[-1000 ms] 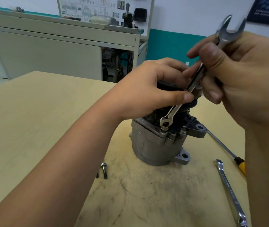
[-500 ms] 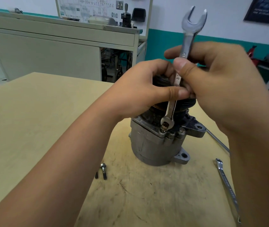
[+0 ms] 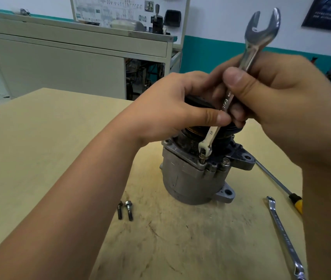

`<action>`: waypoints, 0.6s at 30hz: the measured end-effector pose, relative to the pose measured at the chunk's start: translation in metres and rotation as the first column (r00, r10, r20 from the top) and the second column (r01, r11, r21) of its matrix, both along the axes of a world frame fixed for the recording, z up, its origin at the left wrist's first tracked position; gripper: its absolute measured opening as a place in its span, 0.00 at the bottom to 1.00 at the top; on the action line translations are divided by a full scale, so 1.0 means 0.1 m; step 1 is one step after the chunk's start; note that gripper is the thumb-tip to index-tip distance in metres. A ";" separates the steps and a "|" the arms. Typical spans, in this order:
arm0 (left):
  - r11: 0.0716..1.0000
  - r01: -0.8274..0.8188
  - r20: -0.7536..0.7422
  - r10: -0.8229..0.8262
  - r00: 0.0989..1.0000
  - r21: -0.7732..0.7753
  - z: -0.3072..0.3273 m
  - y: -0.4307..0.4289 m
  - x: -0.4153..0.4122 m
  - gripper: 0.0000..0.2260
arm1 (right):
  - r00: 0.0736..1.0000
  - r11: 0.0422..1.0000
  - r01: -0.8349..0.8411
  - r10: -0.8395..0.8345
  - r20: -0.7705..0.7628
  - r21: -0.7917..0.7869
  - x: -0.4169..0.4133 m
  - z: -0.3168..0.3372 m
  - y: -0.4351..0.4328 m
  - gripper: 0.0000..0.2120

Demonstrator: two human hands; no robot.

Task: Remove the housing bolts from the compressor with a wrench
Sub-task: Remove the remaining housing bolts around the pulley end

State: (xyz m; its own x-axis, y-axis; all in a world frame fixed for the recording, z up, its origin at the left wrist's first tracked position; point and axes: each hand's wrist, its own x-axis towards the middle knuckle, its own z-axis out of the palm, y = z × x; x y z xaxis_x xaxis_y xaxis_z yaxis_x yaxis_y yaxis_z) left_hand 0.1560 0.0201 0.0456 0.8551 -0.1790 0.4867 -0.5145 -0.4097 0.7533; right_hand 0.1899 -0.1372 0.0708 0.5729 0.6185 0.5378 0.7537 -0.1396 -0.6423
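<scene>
A grey metal compressor (image 3: 186,182) stands upright on the wooden table (image 3: 39,142), its black pulley on top. My left hand (image 3: 172,110) grips the pulley from the left. My right hand (image 3: 277,98) holds a double open-end wrench (image 3: 227,102) almost upright; its small lower jaw sits on a raised housing bolt (image 3: 203,158) at the flange. A second housing bolt (image 3: 225,163) sticks up to its right. Two removed bolts (image 3: 128,210) lie on the table left of the compressor.
A second wrench (image 3: 283,237) lies on the table at the right, beside a screwdriver with a yellow handle (image 3: 299,205). A grey cabinet bench (image 3: 59,63) and a wall board stand behind the table.
The wrench's upper end swung left to near upright, then tipped back to the right, its lower jaw staying on the bolt. My left hand stayed on the pulley.
</scene>
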 end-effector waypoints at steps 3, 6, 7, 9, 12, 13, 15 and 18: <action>0.999 -0.038 0.010 0.037 0.999 0.014 -0.01 -0.03 0.01 0.06 | 0.999 0.998 -0.039 0.039 0.007 0.049 0.02 0.01 -0.07 0.07; 0.996 -0.087 0.052 0.085 0.995 0.033 -0.02 -0.06 0.03 0.10 | 0.999 0.990 -0.031 0.033 -0.008 0.136 0.05 0.01 -0.06 0.09; 0.995 -0.099 0.064 0.097 0.993 0.032 -0.02 -0.07 0.03 0.09 | 0.999 0.989 -0.033 0.038 -0.031 0.146 0.05 0.00 -0.05 0.10; 0.994 -0.106 0.070 0.104 0.992 0.021 -0.02 -0.08 0.02 0.07 | 0.996 0.990 -0.051 0.060 -0.067 0.133 0.06 0.00 -0.03 0.09; 0.993 -0.117 0.069 0.117 0.991 -0.011 -0.02 -0.07 0.03 0.08 | 0.994 0.996 -0.055 0.062 -0.092 0.076 0.07 -0.02 0.00 0.10; 0.993 -0.114 0.065 0.115 0.991 -0.020 -0.02 -0.07 0.02 0.07 | 0.996 0.997 -0.040 0.045 -0.076 0.059 0.07 -0.02 0.01 0.10; 0.994 -0.111 0.064 0.112 0.992 -0.014 -0.03 -0.07 0.03 0.07 | 1.000 1.000 -0.017 0.017 -0.001 0.019 0.05 -0.03 0.01 0.10; 0.990 -0.137 0.071 0.138 0.988 -0.020 -0.04 -0.06 0.05 0.06 | 0.997 1.000 0.016 -0.017 0.076 0.021 0.03 -0.03 0.00 0.11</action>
